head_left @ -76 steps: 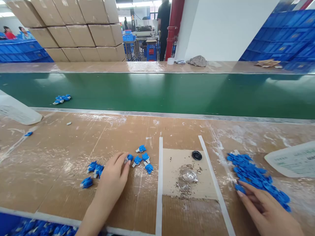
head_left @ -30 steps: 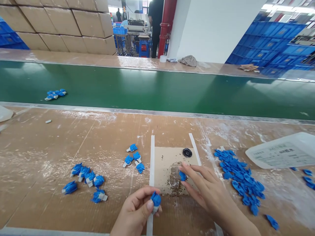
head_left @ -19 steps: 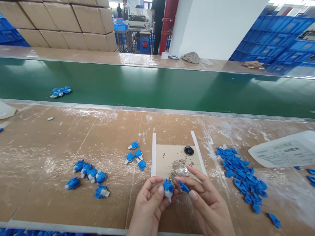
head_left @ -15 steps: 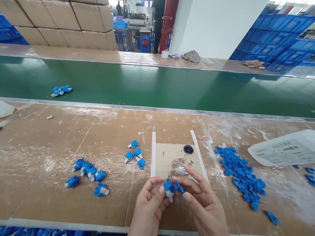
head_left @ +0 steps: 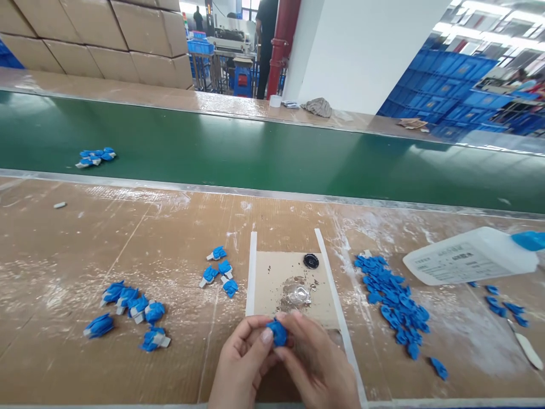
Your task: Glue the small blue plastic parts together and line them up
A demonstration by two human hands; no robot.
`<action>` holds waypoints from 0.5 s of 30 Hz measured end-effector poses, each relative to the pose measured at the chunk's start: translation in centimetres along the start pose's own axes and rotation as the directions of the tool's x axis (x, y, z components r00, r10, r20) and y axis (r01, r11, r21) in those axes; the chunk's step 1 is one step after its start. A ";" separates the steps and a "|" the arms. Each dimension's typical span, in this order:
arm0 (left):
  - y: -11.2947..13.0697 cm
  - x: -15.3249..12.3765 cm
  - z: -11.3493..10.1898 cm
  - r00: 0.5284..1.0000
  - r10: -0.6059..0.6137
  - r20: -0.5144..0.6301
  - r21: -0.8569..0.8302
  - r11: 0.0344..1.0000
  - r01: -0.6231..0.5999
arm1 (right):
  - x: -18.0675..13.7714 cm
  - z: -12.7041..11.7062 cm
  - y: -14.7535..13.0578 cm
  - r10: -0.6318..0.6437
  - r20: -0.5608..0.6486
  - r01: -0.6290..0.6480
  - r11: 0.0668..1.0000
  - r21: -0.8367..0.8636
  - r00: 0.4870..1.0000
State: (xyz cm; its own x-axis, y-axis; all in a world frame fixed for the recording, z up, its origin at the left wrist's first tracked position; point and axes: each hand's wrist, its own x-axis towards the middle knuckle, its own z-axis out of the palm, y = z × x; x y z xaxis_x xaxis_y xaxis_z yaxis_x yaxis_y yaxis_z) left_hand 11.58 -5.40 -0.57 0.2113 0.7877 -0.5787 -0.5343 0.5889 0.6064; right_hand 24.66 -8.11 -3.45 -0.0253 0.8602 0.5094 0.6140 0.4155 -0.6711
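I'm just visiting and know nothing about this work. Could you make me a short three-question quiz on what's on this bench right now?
1. True or false: both hands meet on one small blue part.
2. Where does the big loose pile of blue pieces lie? A) on the person's right B) on the green belt C) in a carton
3. Fill in: the white bottle lies on its ____.

Key: 1 true: left hand and right hand pinch it together. 2 A. 3 side.
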 end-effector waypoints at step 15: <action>1.1 -0.2 -7.0 0.597 0.801 0.056 0.804 0.318 -0.502 | -1.8 -11.9 12.0 -0.014 0.115 0.094 0.669 -0.738 0.993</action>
State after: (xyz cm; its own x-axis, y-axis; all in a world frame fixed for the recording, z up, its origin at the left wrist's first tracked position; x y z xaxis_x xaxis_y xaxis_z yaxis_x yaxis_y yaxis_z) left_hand 5.23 -6.17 -3.61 -0.2558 0.9515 0.1708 0.3827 -0.0626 0.9218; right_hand 41.49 -8.16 -5.98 -0.1239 0.8826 0.4535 0.9900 0.1408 -0.0035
